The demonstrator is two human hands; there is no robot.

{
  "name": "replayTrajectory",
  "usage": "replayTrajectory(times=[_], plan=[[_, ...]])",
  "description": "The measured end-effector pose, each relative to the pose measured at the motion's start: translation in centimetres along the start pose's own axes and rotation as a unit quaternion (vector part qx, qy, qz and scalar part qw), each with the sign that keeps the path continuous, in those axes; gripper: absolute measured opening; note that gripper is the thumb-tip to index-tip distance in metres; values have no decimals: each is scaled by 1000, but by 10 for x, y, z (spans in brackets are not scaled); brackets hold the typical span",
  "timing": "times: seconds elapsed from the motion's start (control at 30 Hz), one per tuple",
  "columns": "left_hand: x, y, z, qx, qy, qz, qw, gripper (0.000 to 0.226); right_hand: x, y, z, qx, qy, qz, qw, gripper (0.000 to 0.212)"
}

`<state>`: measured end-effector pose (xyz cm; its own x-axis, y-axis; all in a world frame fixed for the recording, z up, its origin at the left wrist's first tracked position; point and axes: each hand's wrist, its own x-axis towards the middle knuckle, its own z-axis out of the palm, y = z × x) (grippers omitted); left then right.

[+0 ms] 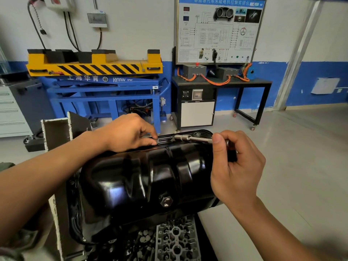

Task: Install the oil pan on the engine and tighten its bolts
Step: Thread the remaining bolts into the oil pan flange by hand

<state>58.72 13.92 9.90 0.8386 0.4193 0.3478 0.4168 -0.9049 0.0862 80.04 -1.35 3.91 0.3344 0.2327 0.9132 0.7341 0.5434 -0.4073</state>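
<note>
A glossy black oil pan lies bottom-up on the engine, its drain plug facing me. At the pan's far flange my left hand pinches a small bolt between thumb and fingertips. My right hand grips the handle of a silver socket wrench, which lies level along the far flange with its socket end pointing left, close to the left fingertips. Most of the far flange is hidden behind the pan.
Below the pan a grey cylinder head and loose small parts lie in shadow. A grey engine-stand bracket rises at left. Behind stand a blue and yellow lift table and a black trainer bench. Bare floor lies to the right.
</note>
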Motion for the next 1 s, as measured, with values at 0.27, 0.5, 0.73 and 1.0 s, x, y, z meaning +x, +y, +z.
replayTrajectory(times=[0.27, 0.5, 0.73, 1.0], plan=[[4, 8, -8, -69, -26, -44, 996, 34, 31, 6, -15, 84, 9, 150, 985, 21], [24, 16, -19, 157, -83, -51, 983, 25, 80, 49, -41, 126, 76, 246, 958, 18], [19, 14, -20, 172, -95, -51, 979, 4, 78, 71, -62, 142, 55, 272, 950, 22], [32, 26, -20, 93, -165, -139, 972, 34, 77, 66, -64, 177, 30, 269, 946, 22]])
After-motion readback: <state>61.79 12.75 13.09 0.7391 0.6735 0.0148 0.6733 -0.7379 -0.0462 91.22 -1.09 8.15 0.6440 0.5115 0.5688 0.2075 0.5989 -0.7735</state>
